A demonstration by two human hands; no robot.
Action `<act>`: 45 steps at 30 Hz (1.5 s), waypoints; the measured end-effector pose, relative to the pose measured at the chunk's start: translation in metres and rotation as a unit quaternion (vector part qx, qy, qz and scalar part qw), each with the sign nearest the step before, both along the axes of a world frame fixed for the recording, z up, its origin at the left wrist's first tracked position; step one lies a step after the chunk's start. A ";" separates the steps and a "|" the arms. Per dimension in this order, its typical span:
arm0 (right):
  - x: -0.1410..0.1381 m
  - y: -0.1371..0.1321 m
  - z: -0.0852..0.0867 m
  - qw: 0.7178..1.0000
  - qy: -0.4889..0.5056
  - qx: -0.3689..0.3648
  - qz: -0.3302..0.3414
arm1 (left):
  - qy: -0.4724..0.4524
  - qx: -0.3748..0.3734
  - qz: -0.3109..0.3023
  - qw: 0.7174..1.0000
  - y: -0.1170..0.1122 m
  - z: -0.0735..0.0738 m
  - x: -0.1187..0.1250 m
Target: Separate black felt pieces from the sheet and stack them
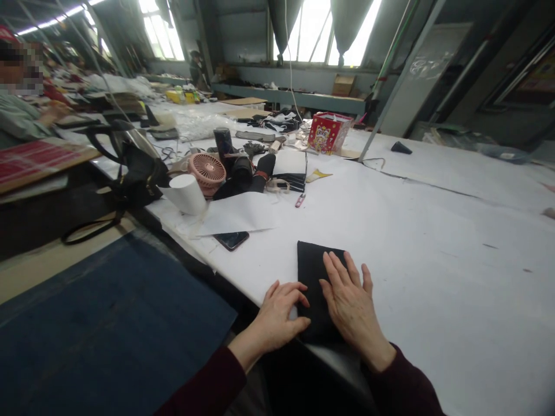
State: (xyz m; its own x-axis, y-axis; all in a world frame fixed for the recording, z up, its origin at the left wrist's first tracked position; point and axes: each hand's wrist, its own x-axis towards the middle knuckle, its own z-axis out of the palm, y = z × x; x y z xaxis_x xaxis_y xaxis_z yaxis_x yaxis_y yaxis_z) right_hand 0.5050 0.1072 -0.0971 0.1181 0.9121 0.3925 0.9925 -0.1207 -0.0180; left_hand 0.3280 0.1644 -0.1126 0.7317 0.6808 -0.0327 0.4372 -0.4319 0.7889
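A folded piece of black fabric [313,268] lies on the white table [425,242] near its front edge. My right hand [349,303] rests flat on the fabric with its fingers stretched out. My left hand [281,315] lies at the fabric's left edge, fingers loosely curled and their tips touching the cloth. Neither hand holds anything. Both arms wear dark maroon sleeves.
A black phone [232,240] and a white sheet [243,214] lie left of the fabric. Further back are a paper roll [188,193], a pink fan [208,169], a black fabric stack [290,167], small pink snips [300,200] and a red box [328,132]. A seated person [21,98] is at far left.
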 end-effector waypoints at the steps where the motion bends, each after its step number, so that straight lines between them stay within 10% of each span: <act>1: -0.006 0.003 0.006 1.000 0.000 -0.002 0.010 | -0.002 0.005 -0.001 1.000 0.000 -0.001 0.000; 11: -0.022 0.020 -0.038 0.995 -0.017 -0.090 0.039 | -0.018 -0.011 0.017 1.000 0.007 0.000 -0.001; 45: -0.023 0.020 -0.037 0.995 0.009 -0.096 0.030 | 0.000 0.026 -0.020 0.999 0.018 0.004 -0.007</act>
State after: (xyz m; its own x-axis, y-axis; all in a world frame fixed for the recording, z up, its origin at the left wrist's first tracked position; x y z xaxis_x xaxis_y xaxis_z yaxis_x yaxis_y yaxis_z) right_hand 0.4818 0.1267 -0.1341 0.0664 0.9758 0.2085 0.9978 -0.0639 -0.0190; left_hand 0.3207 0.1825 -0.1086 0.7589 0.6513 0.0018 0.4188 -0.4901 0.7645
